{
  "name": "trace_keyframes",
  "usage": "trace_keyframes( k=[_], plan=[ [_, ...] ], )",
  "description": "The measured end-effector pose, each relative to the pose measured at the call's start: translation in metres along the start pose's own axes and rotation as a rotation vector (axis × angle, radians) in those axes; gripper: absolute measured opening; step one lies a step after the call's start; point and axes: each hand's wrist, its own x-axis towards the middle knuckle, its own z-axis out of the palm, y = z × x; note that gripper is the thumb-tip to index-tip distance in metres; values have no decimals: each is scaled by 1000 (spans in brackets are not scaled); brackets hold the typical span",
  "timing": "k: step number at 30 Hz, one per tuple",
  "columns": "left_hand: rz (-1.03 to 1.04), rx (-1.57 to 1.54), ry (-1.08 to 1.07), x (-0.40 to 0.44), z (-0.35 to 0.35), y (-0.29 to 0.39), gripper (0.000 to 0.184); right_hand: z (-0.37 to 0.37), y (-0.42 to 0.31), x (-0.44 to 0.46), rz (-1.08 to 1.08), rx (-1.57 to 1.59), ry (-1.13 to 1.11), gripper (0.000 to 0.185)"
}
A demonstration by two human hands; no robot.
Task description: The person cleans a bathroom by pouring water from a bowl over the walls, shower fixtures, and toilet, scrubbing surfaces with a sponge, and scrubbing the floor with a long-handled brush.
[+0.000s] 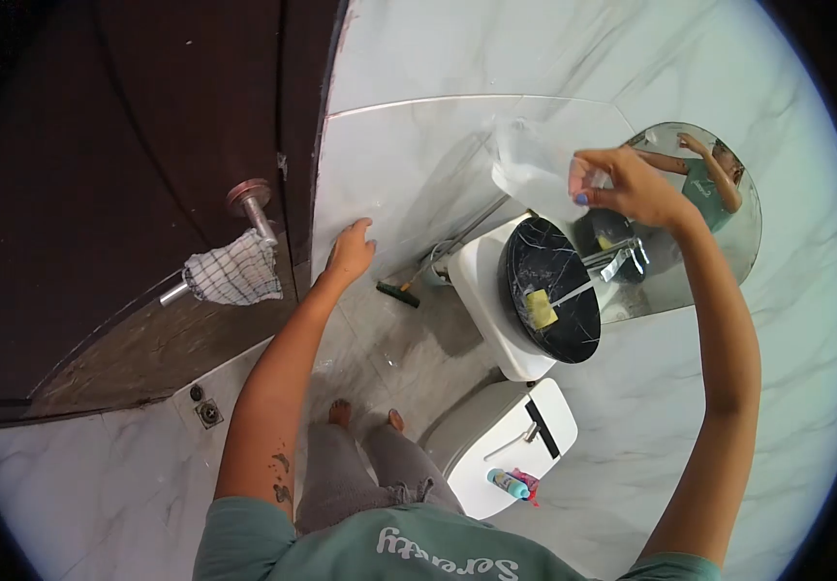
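My right hand (632,184) is raised in front of the wall above the black basin, its fingers curled in toward the thumb. Whatever they may pinch is hidden or too small to name. Beside these fingers is a translucent white shelf-like piece (535,179); I cannot tell whether they touch it. My left hand (351,252) reaches toward the marbled wall with fingers stretched out, holding nothing visible. Below the right hand, a yellow sponge (541,310) lies in the black marbled basin (573,339), and a pale stream runs toward it from the silver faucet (622,259).
A mirror (743,232) hangs behind the basin. On the closed toilet (477,494) are a blue bottle (511,482) and a pink packet or cloth (531,484). A long-handled brush (398,293) stands near the wall. A checked cloth (234,269) hangs on the door handle (259,213).
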Motion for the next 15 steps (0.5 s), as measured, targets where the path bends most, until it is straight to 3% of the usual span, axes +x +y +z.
trace_keyframes(
  k=[7,9,13,15],
  plan=[
    [6,64,43,-13,2,-21,44,15,-6,35,-60,-144,-255,11],
    [-47,85,21,-8,4,-12,44,17,-4,56,-70,-80,-380,10],
    [-58,45,-38,2,8,-8,43,19,2,84,-53,50,-341,12],
    [21,3,-21,5,11,-8,43,20,10,94,-49,294,-307,12]
  ],
)
